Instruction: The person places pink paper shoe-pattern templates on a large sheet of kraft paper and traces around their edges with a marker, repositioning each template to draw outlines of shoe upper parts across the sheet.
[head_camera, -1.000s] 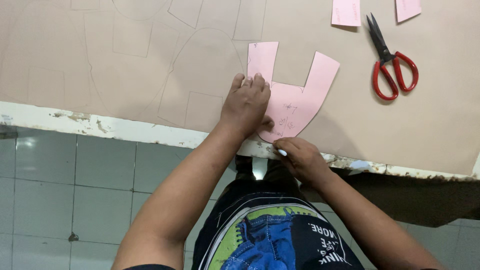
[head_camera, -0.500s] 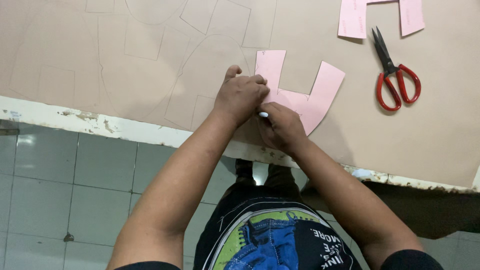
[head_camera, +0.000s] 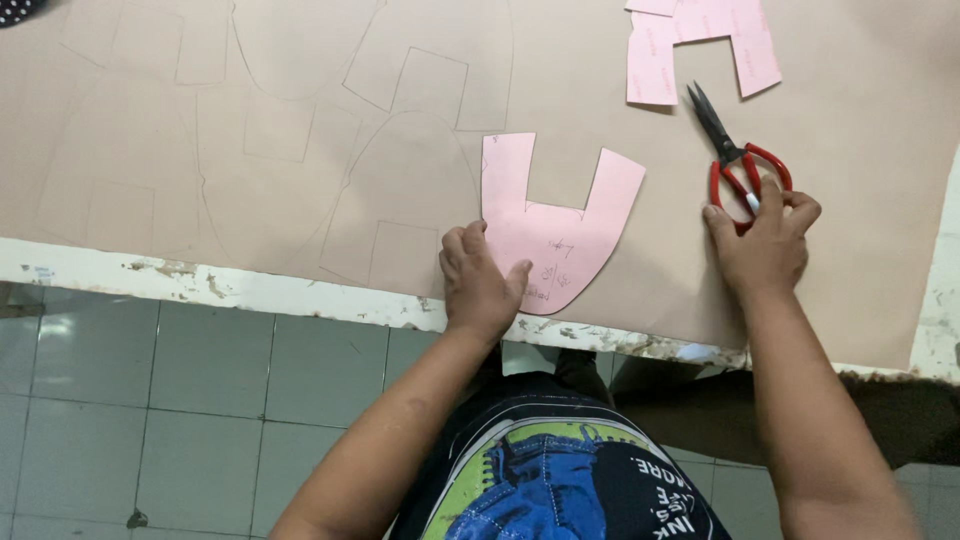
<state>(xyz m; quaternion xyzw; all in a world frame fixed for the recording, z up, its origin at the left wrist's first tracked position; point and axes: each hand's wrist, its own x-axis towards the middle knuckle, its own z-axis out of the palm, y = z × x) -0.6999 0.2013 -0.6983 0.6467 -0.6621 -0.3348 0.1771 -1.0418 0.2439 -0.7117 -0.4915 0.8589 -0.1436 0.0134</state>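
Right hand (head_camera: 765, 245) has left the pink template (head_camera: 560, 235) since half a second ago and gone across to the red scissors (head_camera: 745, 170), fingers curled over the handles; a white pen tip shows between the fingers, though grip on the loops is hard to read from here. Left hand (head_camera: 480, 285) stayed put: flat, fingers together, pressing the template's lower left corner against the tan sheet (head_camera: 250, 120), probably so it can't creep off its outline. Template lies near the bench edge (head_camera: 200, 285), notch pointing away. Sheet already carries traced outlines to the left. More pink pieces (head_camera: 700, 40) sit at the far side, above the scissors.
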